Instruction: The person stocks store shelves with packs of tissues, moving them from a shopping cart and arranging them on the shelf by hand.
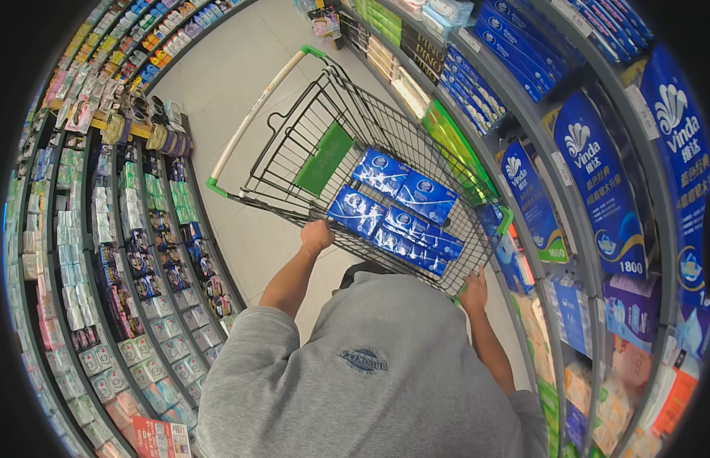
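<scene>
A black wire shopping cart (389,114) with a pale handle bar and green corners stands before me, its handle at the upper left. Several blue Vinda tissue packs (426,197) lie in its basket, near a green panel (324,159). My left hand (317,235), fingers curled, grips the cart's near side rim. My right hand (474,289) is at the cart's lower right end, by a green corner piece; a finger points up along the wire, and its hold on the rim is partly hidden.
Shelves with small packaged goods (154,326) curve along the left. On the right, close to the cart, shelves hold large blue Vinda tissue packages (598,183) and green packs (458,149). A tiled floor (217,74) runs between them. A hanging display stands at the top (326,26).
</scene>
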A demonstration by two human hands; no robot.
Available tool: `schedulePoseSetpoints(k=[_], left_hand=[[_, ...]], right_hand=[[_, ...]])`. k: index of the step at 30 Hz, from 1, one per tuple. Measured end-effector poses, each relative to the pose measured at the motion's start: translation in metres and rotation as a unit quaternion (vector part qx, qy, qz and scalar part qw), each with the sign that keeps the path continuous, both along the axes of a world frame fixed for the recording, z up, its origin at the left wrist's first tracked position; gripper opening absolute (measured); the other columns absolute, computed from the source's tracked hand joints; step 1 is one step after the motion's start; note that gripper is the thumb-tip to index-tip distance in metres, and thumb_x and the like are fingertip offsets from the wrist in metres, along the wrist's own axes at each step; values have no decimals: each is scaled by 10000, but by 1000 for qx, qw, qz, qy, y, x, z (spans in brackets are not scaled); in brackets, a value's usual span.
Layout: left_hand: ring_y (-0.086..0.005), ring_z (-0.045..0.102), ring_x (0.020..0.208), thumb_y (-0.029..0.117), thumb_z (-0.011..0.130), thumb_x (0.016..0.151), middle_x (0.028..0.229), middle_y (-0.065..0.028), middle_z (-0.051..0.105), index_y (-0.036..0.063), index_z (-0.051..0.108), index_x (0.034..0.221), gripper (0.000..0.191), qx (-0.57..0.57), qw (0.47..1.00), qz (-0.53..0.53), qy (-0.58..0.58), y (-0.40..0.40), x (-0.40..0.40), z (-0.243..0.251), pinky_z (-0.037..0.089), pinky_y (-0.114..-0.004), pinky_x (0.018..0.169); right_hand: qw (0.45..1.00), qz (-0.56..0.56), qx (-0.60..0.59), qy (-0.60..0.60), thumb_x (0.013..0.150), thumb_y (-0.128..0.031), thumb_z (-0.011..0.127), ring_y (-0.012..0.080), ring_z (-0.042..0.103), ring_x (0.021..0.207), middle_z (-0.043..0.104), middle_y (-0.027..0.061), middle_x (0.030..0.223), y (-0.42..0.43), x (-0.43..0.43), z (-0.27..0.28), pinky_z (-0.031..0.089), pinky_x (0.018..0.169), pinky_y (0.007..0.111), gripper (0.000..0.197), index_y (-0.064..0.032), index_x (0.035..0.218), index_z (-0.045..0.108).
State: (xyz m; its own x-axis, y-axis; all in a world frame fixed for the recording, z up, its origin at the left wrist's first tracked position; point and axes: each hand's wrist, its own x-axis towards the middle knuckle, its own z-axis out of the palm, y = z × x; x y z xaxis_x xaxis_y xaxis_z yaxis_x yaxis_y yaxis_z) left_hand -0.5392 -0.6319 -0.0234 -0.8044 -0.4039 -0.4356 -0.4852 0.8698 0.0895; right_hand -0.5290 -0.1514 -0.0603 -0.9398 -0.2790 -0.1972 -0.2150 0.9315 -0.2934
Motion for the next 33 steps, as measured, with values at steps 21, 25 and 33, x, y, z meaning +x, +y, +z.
schedulePoseSetpoints(k=[21,25,33], left_hand=[[-359,638,897,267,518,754,926,-183,669,71,710,846,289,-30,999,-17,-33,20,-11,8,510,-426,791],[-348,641,903,249,535,740,937,-176,670,72,711,854,274,-32,999,13,-35,8,-12,-8,509,-417,799],[-321,643,923,245,586,698,947,-159,675,109,718,880,262,-6,998,34,-43,11,-27,2,502,-389,827]], right_hand=[[989,-4,-61,-133,726,-415,652,292,419,1230,360,66,1421,22,32,1,401,972,396,387,-136,993,680],[990,18,-44,-135,751,-406,643,273,500,1152,415,39,1372,16,22,9,451,914,372,363,-143,1000,667],[987,-17,-76,-139,755,-367,649,257,521,1132,416,-12,1372,16,14,-2,470,883,384,334,-144,1003,665]])
